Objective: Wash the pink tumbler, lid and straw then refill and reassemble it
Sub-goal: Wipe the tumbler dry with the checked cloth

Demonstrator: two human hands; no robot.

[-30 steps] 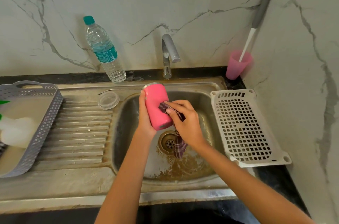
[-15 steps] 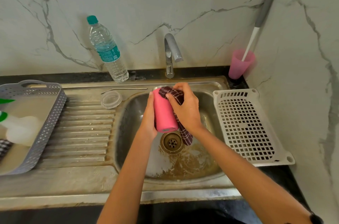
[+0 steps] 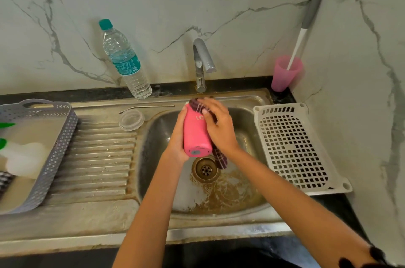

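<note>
Left hand is gripping pink tumbler w/ fingers wrapped round it, base toward camera, over sink. Right hand is pressing dark checked cloth against tumbler's side.

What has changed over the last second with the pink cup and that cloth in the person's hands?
The right hand has slid the checked cloth from the lower part of the pink tumbler up to its far end, and the tumbler's base now tips toward the camera. The left hand still grips the tumbler over the sink. Lid, straw and water bottle stayed put.
</note>
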